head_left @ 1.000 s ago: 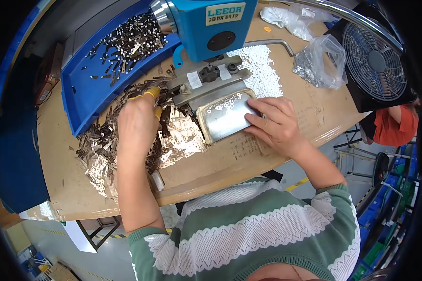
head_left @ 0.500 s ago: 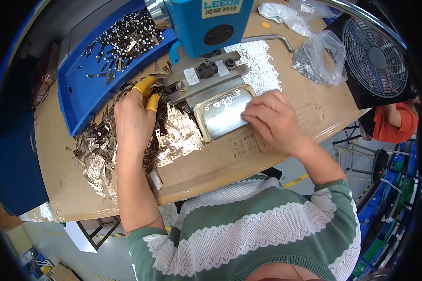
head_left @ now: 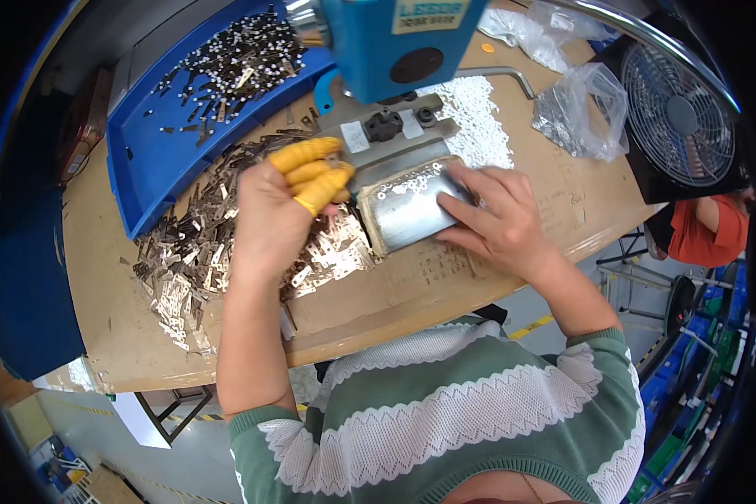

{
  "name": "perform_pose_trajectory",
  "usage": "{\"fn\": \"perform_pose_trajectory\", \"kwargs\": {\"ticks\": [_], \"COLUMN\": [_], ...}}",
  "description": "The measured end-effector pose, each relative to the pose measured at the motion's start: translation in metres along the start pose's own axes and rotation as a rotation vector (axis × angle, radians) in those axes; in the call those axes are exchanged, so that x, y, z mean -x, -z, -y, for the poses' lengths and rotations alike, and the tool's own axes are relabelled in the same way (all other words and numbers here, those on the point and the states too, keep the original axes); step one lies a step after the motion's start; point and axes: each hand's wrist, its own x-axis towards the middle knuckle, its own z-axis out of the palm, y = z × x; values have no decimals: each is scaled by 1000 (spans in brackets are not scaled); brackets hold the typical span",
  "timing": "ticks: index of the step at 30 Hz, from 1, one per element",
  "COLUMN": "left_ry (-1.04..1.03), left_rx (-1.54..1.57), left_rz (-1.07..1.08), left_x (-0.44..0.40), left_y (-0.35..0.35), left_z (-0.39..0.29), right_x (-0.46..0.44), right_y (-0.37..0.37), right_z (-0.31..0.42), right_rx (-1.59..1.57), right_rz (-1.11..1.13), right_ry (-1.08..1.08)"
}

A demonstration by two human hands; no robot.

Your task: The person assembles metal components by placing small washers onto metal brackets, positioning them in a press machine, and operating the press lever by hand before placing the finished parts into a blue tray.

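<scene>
My left hand (head_left: pixel 284 202), with yellow finger covers, is closed beside the steel fixture (head_left: pixel 386 139) under the blue machine head (head_left: pixel 403 50). Its fingertips are pressed together; whatever they pinch is too small and blurred to name. Beneath that hand spreads a pile of small metal strips (head_left: pixel 197 239). My right hand (head_left: pixel 500 218) rests at the right edge of a metal plate tray (head_left: pixel 412 214), its thumb and fingers apart over the plate. Small white rings (head_left: pixel 412 181) lie along the tray's upper side.
Behind the strips stands a blue bin (head_left: pixel 134 181) with finished-looking strips and white pieces. White pieces (head_left: pixel 483 126) are heaped behind the tray. A hex key (head_left: pixel 512 74), plastic bag (head_left: pixel 580 113) and fan (head_left: pixel 680 113) are farther right. Another person (head_left: pixel 710 231) is beyond.
My left hand has moved right from the strip pile to the fixture's near end. My right hand's fingers, bunched half a second ago, have spread over the plate's edge.
</scene>
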Motion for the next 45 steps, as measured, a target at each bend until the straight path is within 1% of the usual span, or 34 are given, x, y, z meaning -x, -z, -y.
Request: {"fn": "perform_pose_trajectory", "kwargs": {"ticks": [2, 3, 4, 7, 10, 13, 16, 19, 22, 25, 26, 27, 29, 30, 32, 33, 34, 35, 36, 37, 38, 40, 42, 45], "left_ry": [40, 52, 37, 30, 28, 15, -1, 22, -32, -234, -138, -127, -85, -124, -213, -176, -138, -99, -96, -72, -50, -34, -18, -40], "left_rx": [55, 29, 41, 61, 70, 86, 134, 164, 196, 203, 233, 263, 278, 202, 49, -66, -180, -294, -374, -303, -230, -142, -75, -10], "left_rz": [47, 61, 62, 54, 34, 17, -2, -15, 5, 9, 47, 63, 135, 175, 243, 326, 406, 486, 477, 454, 426, 367, 286, 224], "left_x": [0, -1, -1, -1, -3, -2, -3, -4, -3, 0, 5, 10, 14, 15, 18, 20, 22, 25, 28, 28, 26, 23, 20, 14], "left_y": [-5, -6, -6, -7, -8, -9, -7, -3, -2, -5, -5, -10, -21, -25, -33, -31, -25, -23, -28, -32, -35, -37, -35, -32], "left_z": [2, 5, 5, 6, 7, 8, 8, 8, 9, 16, 10, 8, 8, 9, 9, 10, 11, 13, 11, 12, 13, 13, 12, 17], "right_x": [9, 11, 12, -8, -52, -90, -108, -116, -115, -85, -76, -69, -51, -43, -28, -20, -15, -9, -5, 0, 7, 13, 17, 28], "right_y": [0, -1, -1, -6, -7, -26, -17, -16, -20, -31, -22, -14, -21, -22, -13, -8, 2, 6, 10, 14, 15, 25, 30, 21], "right_z": [-5, -7, -8, -10, -8, -22, -26, -35, -39, -14, -1, 9, 9, 9, 11, 14, 21, 18, 14, 8, -11, -53, -80, -92], "right_rx": [-19, -46, -105, -321, -529, -901, -877, -1048, -1221, -871, -841, -812, -754, -727, -519, -418, -354, -331, -308, -285, -158, -117, -155, -113], "right_rz": [0, -1, 19, 98, 229, 170, 346, 480, 476, 78, 97, 120, 69, 43, 65, 80, 159, 128, 97, 68, 14, 27, 56, 61], "right_ry": [79, 114, 115, -31, -435, -653, -753, -848, -942, -590, -519, -449, -321, -254, -190, -156, -169, -171, -172, -169, -186, -575, -802, -655]}}
